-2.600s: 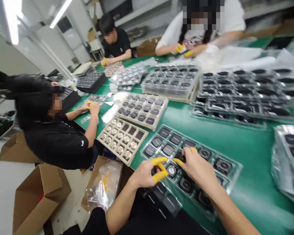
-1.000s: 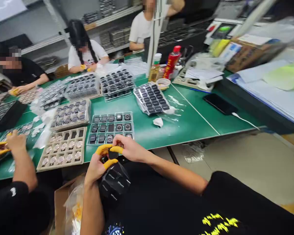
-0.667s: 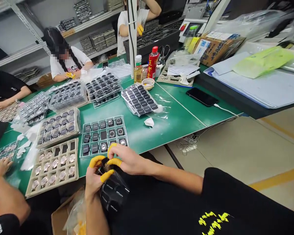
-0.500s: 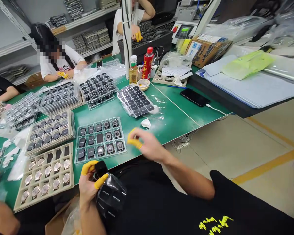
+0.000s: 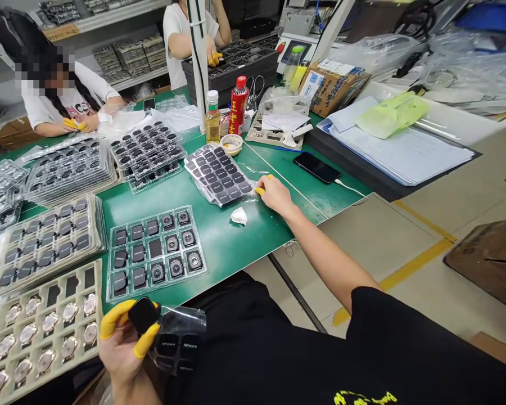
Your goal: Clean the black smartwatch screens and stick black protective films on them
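Note:
My left hand (image 5: 124,343), with yellow finger cots, pinches a black square watch face (image 5: 144,315) between thumb and finger. A clear film sheet with black printed stickers (image 5: 179,344) hangs from the same hand. My right hand (image 5: 275,194), also in yellow finger cots, is closed at the right corner of a stack of black sticker sheets (image 5: 221,174). What its fingertips pinch, if anything, is too small to tell. A clear plastic tray (image 5: 199,236) of square watch faces lies between my hands, with one dark slot bare. A crumpled white scrap (image 5: 238,216) lies near my right wrist.
On the left are a beige tray of round watches (image 5: 42,320) and stacked trays of watch faces (image 5: 46,242). Behind stand a red bottle (image 5: 238,107), a tape roll (image 5: 231,144) and a phone (image 5: 316,167) on a cable. Two co-workers sit across the table.
My right hand has moved from beside the clear tray forward and right to the sticker sheets. My left hand still holds the watch face and film, and the view has shifted right.

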Motion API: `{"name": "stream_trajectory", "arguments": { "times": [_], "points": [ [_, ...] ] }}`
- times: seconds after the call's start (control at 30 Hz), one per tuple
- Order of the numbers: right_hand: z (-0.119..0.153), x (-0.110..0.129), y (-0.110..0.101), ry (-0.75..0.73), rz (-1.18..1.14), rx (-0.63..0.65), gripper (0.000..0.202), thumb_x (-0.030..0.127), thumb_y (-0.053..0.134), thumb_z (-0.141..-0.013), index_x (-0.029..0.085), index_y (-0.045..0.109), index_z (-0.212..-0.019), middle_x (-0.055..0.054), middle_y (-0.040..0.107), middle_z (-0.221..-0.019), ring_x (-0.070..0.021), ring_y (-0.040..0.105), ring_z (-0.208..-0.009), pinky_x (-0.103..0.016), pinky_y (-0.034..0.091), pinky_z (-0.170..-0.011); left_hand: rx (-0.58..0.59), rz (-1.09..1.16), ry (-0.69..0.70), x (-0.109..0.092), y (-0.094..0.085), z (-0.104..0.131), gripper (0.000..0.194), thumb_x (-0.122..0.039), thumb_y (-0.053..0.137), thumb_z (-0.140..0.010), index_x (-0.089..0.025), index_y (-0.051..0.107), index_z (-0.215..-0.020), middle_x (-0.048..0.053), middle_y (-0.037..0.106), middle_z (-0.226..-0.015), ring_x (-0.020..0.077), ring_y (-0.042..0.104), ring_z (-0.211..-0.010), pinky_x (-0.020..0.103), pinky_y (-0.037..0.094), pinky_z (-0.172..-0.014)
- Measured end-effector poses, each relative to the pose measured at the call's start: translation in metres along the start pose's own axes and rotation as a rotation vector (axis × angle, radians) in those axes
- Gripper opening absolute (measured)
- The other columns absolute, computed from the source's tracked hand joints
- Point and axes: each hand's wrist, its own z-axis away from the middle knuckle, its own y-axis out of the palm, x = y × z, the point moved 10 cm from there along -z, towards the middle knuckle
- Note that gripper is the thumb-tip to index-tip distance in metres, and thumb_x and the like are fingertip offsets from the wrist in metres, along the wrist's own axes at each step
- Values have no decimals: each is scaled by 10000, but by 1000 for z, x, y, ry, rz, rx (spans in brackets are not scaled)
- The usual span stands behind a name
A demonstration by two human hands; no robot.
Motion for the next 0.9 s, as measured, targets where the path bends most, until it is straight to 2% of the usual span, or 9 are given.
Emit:
{"name": "stream_trajectory", "arguments": {
  "times": [0.1,0.2,0.3,0.4,0.57,0.67,0.73,0.77,0.9],
  "points": [
    [19,2,-14,-12,73,-118,455,250,649,-1063,56,623,-1474,-335,607,-1502,-471,549,-1461,-625,488,-1185,-45,20,87,-14,6,3,745,-508,1171,-437,-218,771,-994,-29,812,-822,254,838,-654,359,752,-588],
    [54,11,-16,-87,93,-149,480,295,505,-1107,74,583,-1526,-307,614,-1475,-424,600,-1368,-582,496,-1163,-98,23,135,-22,11,13,737,-523,1164,-465,-230,749,-999,-49,797,-828,240,834,-655,382,765,-616],
    [94,30,11,-258,77,-16,346,319,542,-1089,213,726,-1362,-177,722,-1347,-349,664,-1247,-474,563,-1073,-96,-4,127,-22,21,27,721,-560,1157,-491,-233,736,-977,-38,784,-846,232,826,-653,402,772,-645],
    [121,38,31,-365,58,74,240,343,596,-1063,239,793,-1152,-165,750,-1187,-370,653,-1221,-471,566,-1019,-81,1,127,-22,33,40,721,-622,1139,-526,-234,741,-986,-26,765,-877,226,833,-687,397,771,-682],
    [137,54,26,-459,-76,53,321,484,580,-1113,238,735,-978,-145,701,-959,-329,650,-945,-454,542,-853,27,76,131,-18,54,54,743,-662,1090,-644,-209,779,-1144,0,775,-927,199,852,-741,333,758,-741],
    [173,105,11,-609,-283,85,258,524,661,-1117,277,726,-1086,-68,756,-1017,-231,658,-792,-382,563,-756,94,137,197,-25,61,60,722,-587,1101,-679,-225,783,-1217,2,802,-968,178,854,-780,278,732,-754],
    [220,163,-6,-881,-592,187,98,336,754,-1091,302,730,-1179,-34,784,-1021,-204,693,-774,-343,566,-722,138,132,221,-32,64,63,700,-545,1102,-699,-235,790,-1244,21,834,-1036,175,860,-822,261,721,-777],
    [249,193,-13,-1060,-675,265,162,263,748,-1090,312,724,-1243,-29,795,-1023,-194,699,-775,-323,556,-699,163,117,232,-35,66,63,697,-539,1103,-700,-235,796,-1248,31,847,-1061,178,863,-845,255,715,-792],
    [323,267,-19,-1504,-626,415,148,176,638,-1125,256,733,-1207,-47,784,-953,-189,693,-799,-296,522,-685,250,54,275,-49,68,67,710,-623,1072,-712,-214,827,-1238,40,863,-988,172,832,-828,238,667,-777]
  ]
}}
